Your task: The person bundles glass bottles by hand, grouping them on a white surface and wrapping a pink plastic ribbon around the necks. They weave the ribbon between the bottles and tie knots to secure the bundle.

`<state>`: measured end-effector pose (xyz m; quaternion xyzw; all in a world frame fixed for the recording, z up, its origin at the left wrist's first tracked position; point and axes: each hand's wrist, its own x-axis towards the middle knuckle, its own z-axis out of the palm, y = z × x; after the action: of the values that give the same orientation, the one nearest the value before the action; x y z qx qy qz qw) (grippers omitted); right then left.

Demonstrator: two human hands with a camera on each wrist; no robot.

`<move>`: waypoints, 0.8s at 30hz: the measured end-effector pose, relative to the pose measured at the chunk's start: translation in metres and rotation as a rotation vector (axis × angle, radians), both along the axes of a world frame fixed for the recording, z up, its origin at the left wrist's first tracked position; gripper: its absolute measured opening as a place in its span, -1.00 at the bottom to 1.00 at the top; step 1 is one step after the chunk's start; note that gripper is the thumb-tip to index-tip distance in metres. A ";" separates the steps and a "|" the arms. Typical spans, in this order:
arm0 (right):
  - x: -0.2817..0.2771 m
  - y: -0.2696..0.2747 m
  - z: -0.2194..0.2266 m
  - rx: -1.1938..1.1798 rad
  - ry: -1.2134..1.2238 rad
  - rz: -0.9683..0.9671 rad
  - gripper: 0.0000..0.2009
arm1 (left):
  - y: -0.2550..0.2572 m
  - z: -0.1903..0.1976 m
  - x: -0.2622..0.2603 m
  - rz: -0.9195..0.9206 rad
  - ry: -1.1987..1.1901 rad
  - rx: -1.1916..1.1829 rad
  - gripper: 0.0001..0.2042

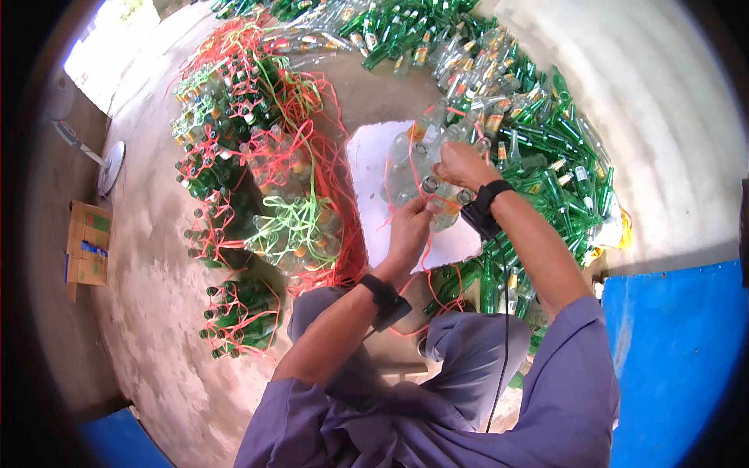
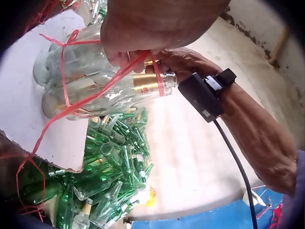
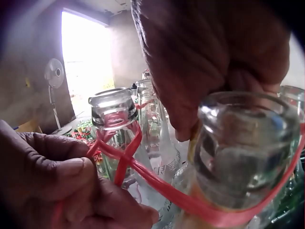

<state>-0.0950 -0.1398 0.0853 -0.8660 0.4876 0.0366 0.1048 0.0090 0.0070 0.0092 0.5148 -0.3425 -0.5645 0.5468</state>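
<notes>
Several clear glass bottles (image 1: 402, 168) stand together on a white board (image 1: 367, 156), with red string (image 3: 162, 188) looped around their necks. My left hand (image 1: 409, 230) pinches the string beside one neck; in the right wrist view this left hand (image 3: 62, 176) has thumb and finger together on it. From there the string runs past a near bottle mouth (image 3: 248, 114). My right hand (image 1: 464, 164) is bent down among the necks, beside a gold-labelled neck (image 2: 143, 82) in the left wrist view. What its fingertips hold is hidden.
Loose green and clear bottles (image 1: 530, 132) lie piled behind and to the right. Bundles of bottles tied with red and green string (image 1: 296, 226) stand at the left. A cardboard box (image 1: 90, 242) and a fan (image 1: 113, 168) are farther left; a blue panel (image 1: 671, 335) is at right.
</notes>
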 end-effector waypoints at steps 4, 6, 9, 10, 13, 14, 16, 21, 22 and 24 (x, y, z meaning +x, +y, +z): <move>-0.002 0.004 -0.005 -0.022 -0.066 -0.011 -0.73 | 0.001 -0.005 -0.001 0.010 -0.021 -0.012 -0.81; -0.002 0.003 -0.006 -0.028 -0.069 -0.012 -0.74 | 0.002 -0.004 -0.002 0.014 -0.025 -0.021 -0.81; -0.005 0.003 -0.010 -0.059 -0.115 0.009 -0.59 | 0.002 -0.001 0.000 0.008 -0.037 -0.022 -0.81; -0.006 0.002 -0.011 -0.065 -0.119 0.011 -0.59 | 0.002 -0.002 0.001 -0.007 -0.042 -0.013 -0.81; -0.005 0.002 -0.008 -0.026 -0.144 -0.010 -0.58 | 0.002 -0.004 0.000 0.019 0.009 -0.034 -0.81; -0.006 0.003 -0.007 -0.013 -0.156 -0.022 -0.58 | 0.003 -0.006 0.001 0.020 0.008 -0.032 -0.81; -0.004 0.007 -0.001 0.000 -0.169 -0.034 -0.59 | 0.004 -0.007 0.003 0.001 0.015 -0.020 -0.80; -0.008 0.016 0.005 -0.096 -0.165 -0.026 -0.61 | 0.003 -0.006 0.002 -0.008 0.027 -0.006 -0.79; -0.010 0.019 0.005 -0.096 -0.161 -0.025 -0.61 | 0.003 -0.006 0.003 -0.013 0.011 0.010 -0.79; -0.013 0.028 0.009 -0.288 -0.209 -0.031 -0.67 | 0.004 -0.006 0.004 -0.022 0.009 0.013 -0.79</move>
<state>-0.1080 -0.1121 0.0939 -0.8635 0.4877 -0.1253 0.0304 0.0131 0.0108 0.0036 0.5121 -0.3421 -0.5750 0.5386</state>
